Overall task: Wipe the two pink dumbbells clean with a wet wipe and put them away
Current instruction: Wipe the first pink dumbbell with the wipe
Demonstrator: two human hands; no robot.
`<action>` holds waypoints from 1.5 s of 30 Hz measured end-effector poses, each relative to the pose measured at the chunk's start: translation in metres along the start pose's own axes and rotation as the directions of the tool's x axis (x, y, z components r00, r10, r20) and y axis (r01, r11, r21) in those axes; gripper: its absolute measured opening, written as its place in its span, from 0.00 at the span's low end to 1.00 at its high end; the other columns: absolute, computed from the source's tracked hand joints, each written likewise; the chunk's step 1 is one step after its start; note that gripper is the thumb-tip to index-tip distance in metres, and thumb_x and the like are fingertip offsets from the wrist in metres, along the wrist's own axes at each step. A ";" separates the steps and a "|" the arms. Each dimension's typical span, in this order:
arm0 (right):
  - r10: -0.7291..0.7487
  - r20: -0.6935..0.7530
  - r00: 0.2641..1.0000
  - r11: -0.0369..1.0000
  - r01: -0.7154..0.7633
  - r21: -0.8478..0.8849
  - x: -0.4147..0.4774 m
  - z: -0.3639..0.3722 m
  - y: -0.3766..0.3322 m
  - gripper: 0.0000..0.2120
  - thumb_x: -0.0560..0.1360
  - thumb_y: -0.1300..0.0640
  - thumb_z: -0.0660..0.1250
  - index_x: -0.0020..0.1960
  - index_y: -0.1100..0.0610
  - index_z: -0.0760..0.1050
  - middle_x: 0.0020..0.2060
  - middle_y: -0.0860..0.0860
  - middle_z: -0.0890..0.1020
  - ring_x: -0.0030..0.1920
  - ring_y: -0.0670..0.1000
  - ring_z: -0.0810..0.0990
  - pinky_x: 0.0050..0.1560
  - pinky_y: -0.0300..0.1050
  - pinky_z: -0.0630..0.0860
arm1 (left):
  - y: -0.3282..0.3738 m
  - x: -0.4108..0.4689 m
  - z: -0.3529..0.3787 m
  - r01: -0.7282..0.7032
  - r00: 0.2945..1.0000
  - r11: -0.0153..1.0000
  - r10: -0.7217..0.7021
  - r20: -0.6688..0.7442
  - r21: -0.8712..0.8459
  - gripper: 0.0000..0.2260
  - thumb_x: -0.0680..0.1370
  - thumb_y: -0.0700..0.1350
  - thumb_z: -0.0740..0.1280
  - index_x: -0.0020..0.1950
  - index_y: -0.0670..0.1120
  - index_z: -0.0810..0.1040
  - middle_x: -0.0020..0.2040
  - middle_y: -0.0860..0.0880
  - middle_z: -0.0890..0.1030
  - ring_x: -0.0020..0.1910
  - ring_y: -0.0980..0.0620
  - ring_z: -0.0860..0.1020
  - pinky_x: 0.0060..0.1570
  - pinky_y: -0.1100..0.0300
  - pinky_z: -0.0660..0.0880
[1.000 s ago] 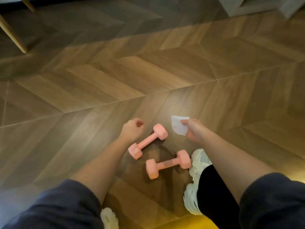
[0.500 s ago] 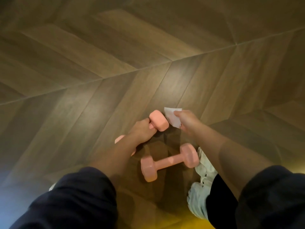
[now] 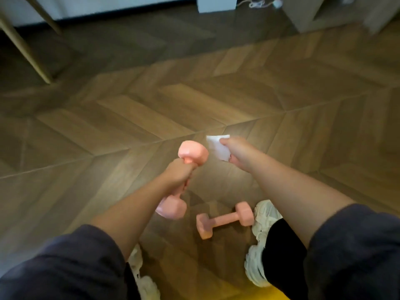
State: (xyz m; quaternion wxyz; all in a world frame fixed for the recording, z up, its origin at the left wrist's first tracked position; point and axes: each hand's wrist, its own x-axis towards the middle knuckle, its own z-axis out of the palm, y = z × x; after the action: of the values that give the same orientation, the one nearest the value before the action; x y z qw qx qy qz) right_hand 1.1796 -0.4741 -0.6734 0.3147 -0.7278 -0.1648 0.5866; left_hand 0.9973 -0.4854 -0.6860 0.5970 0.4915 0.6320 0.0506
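My left hand (image 3: pixel 178 173) grips the handle of a pink dumbbell (image 3: pixel 192 153) and holds it off the floor, tilted, one head up by the wipe and the other head low near my forearm. My right hand (image 3: pixel 240 153) pinches a folded white wet wipe (image 3: pixel 217 146) just right of the raised head, a small gap between them. The second pink dumbbell (image 3: pixel 225 219) lies on the wooden floor below, its right head beside my white shoe (image 3: pixel 267 213).
Herringbone wooden floor (image 3: pixel 151 109) all around. Wooden furniture legs (image 3: pixel 26 48) stand at the far left. A grey cabinet (image 3: pixel 320 11) and a white cable (image 3: pixel 257 4) are at the far right by the wall. My other shoe (image 3: pixel 142 276) is at the bottom.
My left hand closed on the nearer dumbbell's handle and lifted it off the floor. The right hand kept the wipe and stayed beside the raised head. The camera tilted up.
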 end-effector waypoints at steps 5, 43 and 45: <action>-0.259 0.107 0.960 0.966 0.255 0.048 -0.108 0.011 -0.062 0.11 0.79 0.67 0.61 0.60 0.68 0.76 0.60 0.65 0.80 0.47 0.55 0.79 0.49 0.49 0.74 | 0.065 -0.101 -0.044 -0.121 0.993 0.986 0.120 -0.016 -0.115 0.05 0.75 0.46 0.64 0.42 0.46 0.74 0.32 0.49 0.72 0.23 0.53 0.69 0.25 0.64 0.66; -0.726 0.344 0.596 0.652 0.755 0.070 -0.249 0.009 0.000 0.17 0.82 0.57 0.56 0.60 0.42 0.80 0.53 0.37 0.84 0.58 0.37 0.79 0.56 0.29 0.71 | 0.021 -0.232 -0.048 -0.585 0.742 0.763 0.640 -0.198 0.276 0.21 0.69 0.79 0.53 0.34 0.64 0.71 0.28 0.62 0.72 0.29 0.59 0.68 0.30 0.65 0.63; -0.716 0.346 0.606 0.662 0.747 0.059 -0.248 0.007 0.002 0.16 0.81 0.55 0.56 0.62 0.44 0.78 0.52 0.39 0.85 0.58 0.37 0.79 0.55 0.30 0.71 | 0.021 -0.228 -0.047 -0.563 0.757 0.774 0.623 -0.196 0.288 0.27 0.67 0.80 0.52 0.34 0.58 0.71 0.29 0.62 0.74 0.30 0.59 0.69 0.32 0.62 0.64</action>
State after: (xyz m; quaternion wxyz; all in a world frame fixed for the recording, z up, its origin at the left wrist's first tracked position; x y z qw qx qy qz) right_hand 1.1088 -0.6247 -0.4895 0.4598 -0.4972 -0.5260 0.5144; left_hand 0.9266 -0.6053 -0.4986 0.3981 0.7154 0.5218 0.2397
